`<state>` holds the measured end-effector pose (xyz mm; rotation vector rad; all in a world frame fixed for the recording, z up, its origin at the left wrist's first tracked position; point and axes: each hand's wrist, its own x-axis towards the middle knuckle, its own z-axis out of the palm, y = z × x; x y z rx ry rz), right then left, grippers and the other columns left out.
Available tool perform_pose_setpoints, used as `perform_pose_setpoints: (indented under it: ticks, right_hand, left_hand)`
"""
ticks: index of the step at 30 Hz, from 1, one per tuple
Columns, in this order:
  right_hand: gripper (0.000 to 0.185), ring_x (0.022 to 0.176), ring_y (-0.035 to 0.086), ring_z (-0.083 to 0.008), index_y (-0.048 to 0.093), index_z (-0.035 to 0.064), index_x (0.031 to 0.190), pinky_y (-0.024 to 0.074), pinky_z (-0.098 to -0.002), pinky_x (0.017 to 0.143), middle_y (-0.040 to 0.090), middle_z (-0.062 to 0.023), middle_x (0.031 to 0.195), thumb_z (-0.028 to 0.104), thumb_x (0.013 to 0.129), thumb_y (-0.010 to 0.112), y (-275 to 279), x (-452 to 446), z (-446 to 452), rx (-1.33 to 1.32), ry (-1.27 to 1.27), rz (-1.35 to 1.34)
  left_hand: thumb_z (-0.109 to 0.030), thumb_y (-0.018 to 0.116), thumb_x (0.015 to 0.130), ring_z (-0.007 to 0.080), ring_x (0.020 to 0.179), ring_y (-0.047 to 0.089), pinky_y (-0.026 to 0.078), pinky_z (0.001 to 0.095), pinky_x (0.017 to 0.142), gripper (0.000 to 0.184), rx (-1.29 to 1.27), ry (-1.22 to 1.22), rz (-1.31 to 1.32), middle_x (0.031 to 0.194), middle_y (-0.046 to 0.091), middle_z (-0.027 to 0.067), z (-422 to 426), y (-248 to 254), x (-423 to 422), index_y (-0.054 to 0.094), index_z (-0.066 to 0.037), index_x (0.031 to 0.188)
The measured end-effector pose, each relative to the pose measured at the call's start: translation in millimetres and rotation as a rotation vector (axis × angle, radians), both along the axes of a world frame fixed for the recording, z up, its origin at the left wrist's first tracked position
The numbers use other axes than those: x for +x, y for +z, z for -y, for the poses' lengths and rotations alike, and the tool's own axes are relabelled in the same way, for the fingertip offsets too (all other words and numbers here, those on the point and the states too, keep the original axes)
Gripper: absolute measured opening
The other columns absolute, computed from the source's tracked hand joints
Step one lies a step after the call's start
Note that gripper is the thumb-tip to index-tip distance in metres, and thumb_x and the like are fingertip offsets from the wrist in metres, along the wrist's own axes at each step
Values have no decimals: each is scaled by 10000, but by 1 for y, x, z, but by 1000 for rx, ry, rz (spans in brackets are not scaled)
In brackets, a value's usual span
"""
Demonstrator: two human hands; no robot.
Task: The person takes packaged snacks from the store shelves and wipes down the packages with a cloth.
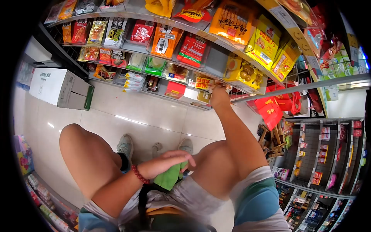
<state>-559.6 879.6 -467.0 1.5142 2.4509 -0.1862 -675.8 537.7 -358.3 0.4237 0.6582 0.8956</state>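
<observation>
Passage, one: tiled floor, centre toward ten o'clock, between knees and bottom shelf. Obstacles: carton, between nine and ten; stacked shelf edges, twelve; metal rail, between two and three; red packets, three.

1. This is a shop.
2. Long shelves hold rows of bright snack packs.
3. Price tags sit along a shelf's front edge.
4. More shelves stand at the side.
</observation>
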Motion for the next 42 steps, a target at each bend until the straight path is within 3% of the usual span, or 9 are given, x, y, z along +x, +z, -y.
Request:
perform_pose_setpoints:
  ticks: [8,16,19,22,27,33,36,38,42]
  right_hand:
    - [657,1120,681,-406,378,-178,1428,570,-461,927,547,-364,1354,-9,840,617,60,1,87,151,267,103]
    - [571,1209,616,-425,529,-18,1363,484,-457,1071,614,-254,1327,-153,811,486,192,47,250,-103,383,-711]
    - [482,1248,622,-354,646,18,1267,446,-463,1121,666,-167,1314,-142,834,508,202,69,288,-137,473,-918]
    - [437,1293,608,-300,706,43,1218,386,-480,1171,691,-112,1303,-107,833,568,186,86,301,-282,574,-1055]
    - [445,1286,617,-288,766,124,1156,373,-516,1174,713,-56,1283,-115,830,581,182,92,302,-402,611,-1149]
    - [376,1217,636,-365,735,17,1111,467,-454,1077,699,-161,1241,-150,822,561,184,90,296,-217,465,-1271]
    - [265,1144,656,-294,689,-18,1129,504,-406,1001,692,-160,1205,-107,918,555,172,89,294,-40,228,-1341]
    - [180,1095,653,-194,660,2,1173,517,-359,952,690,-110,1175,17,1013,577,173,86,289,-631,-290,-1638]
    - [246,1040,632,-107,645,29,1248,520,-296,891,682,-65,1164,149,1034,635,164,96,282,-1111,-312,-1286]
  left_hand:
    - [-352,463,1100,110,806,542,473,261,762,387,29,21,-20,843,571,26,14,6,6,677,-31,1126]
    - [-602,305,1080,145,772,598,505,279,744,665,-90,72,-45,852,607,44,31,-11,-3,666,-49,1153]
    - [-708,259,1036,247,1166,649,523,364,1017,838,-212,320,5,1341,628,145,31,-20,-6,480,-19,1458]
    - [-715,280,1029,278,1304,584,468,401,1115,879,-221,278,416,1446,564,179,45,6,-21,443,14,1491]
    - [-322,497,1070,211,1129,673,554,338,956,484,-180,326,184,1316,651,137,68,10,-20,515,8,1423]
    - [-213,586,1048,151,1112,666,535,300,957,411,-56,316,14,1273,675,89,75,23,-25,560,21,1385]
    - [-178,629,1036,125,1119,651,513,288,991,388,-83,360,-105,1281,674,69,81,30,-26,589,19,1367]
    - [-212,614,1052,110,1110,641,510,286,988,389,36,313,-240,1264,678,52,79,33,-23,590,10,1371]
    - [-245,605,1061,94,1116,626,506,274,982,400,45,212,-270,1271,668,40,77,32,-20,586,0,1377]
